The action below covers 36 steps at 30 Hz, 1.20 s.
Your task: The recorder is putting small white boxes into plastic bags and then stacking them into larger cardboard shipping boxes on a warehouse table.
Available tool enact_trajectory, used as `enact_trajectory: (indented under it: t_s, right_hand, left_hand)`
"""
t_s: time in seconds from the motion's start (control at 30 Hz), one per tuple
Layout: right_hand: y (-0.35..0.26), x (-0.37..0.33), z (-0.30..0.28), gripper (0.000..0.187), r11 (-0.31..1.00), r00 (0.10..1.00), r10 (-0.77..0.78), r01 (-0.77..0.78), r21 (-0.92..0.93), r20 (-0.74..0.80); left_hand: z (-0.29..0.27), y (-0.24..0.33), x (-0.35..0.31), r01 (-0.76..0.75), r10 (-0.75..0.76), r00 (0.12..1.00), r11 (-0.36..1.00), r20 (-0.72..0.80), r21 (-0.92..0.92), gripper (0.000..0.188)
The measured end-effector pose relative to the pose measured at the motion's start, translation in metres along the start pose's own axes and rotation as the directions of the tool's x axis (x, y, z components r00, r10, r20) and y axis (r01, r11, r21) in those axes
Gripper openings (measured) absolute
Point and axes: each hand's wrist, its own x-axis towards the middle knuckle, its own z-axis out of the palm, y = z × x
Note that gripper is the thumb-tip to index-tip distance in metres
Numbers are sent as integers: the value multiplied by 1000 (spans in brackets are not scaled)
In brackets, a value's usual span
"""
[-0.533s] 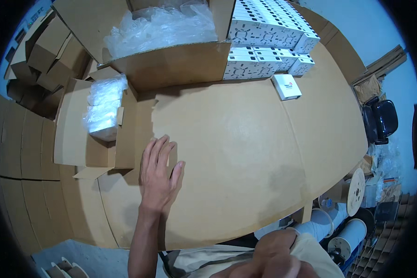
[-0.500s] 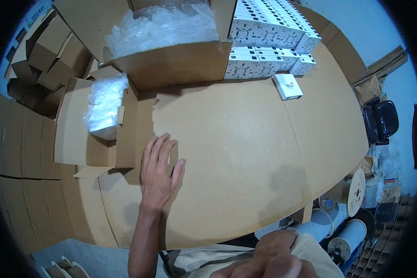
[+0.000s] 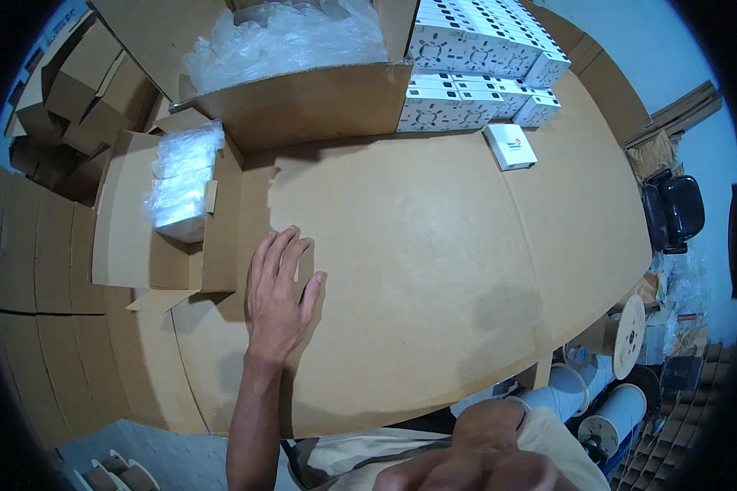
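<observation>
My left hand (image 3: pixel 278 293) lies palm down on the brown cardboard tabletop (image 3: pixel 401 270), fingers stretched and thumb apart, holding nothing. Left of it stands an open small carton (image 3: pixel 221 254), partly filled with a row of bubble-wrapped packs (image 3: pixel 184 180). What shows of my right hand and arm (image 3: pixel 490 442) is low at the bottom edge, over my lap; the fingers cannot be made out. A single small white box (image 3: pixel 513 147) sits at the far right of the table, away from both hands.
At the back, a large carton (image 3: pixel 303 102) holds a heap of clear plastic wrap (image 3: pixel 295 41). Beside it, white patterned boxes (image 3: pixel 467 49) are stacked in rows. Empty-looking cartons (image 3: pixel 90 90) pile up at far left. Cable spools (image 3: pixel 614 417) and a black chair (image 3: pixel 675 204) stand at right.
The view has tilted slightly, so the cartons and boxes sit a little higher in the picture. My left hand stays flat in nearly the same place.
</observation>
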Motion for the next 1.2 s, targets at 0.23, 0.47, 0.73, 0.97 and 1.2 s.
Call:
enact_trajectory:
  t_s: [0.23, 0.47, 0.73, 0.97, 1.2]
  right_hand:
    - [20, -147, 132, 44, 928, 288, -14, -352, -120, -957]
    - [47, -14, -122, 30, 220, 982, 123, -169, -961, -145]
    - [106, -49, -193, 45, -338, 975, 77, -172, -925, -209]
    - [100, -51, -193, 44, -319, 973, 105, -164, -933, -207]
    - [56, -49, -238, 37, -330, 985, 119, -83, -940, -129]
  left_hand:
    - [-1, -2, -2, 5, -5, 1000, 1000, -14, 4, 46]
    - [5, -8, 9, -14, 14, 999, 1000, -30, 18, 46]
    - [13, -11, 34, -76, 78, 995, 997, -56, 31, 47]
    - [6, -5, 30, -60, 60, 998, 998, 7, -3, 46]
    - [-3, -5, 28, -104, 105, 994, 994, 35, -15, 46]
